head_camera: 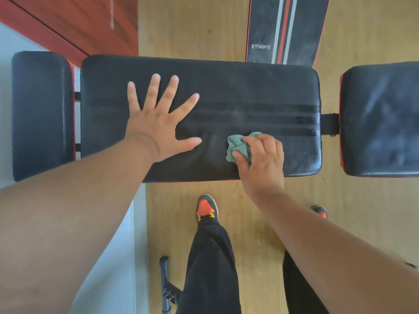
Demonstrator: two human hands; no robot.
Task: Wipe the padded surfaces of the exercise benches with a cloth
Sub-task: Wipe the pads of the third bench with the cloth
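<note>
Pale wood flooring (226, 30) lies under a dusty black padded bench (238, 87). My right hand (260, 162) bunches a crumpled green cloth (238, 147) against its near edge; my left hand (156, 123) presses flat, fingers splayed, on the streaked vinyl.

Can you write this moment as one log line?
step: wiping middle pad | left hand: flat on pad | right hand: holds cloth on pad | streaks: showing
</note>
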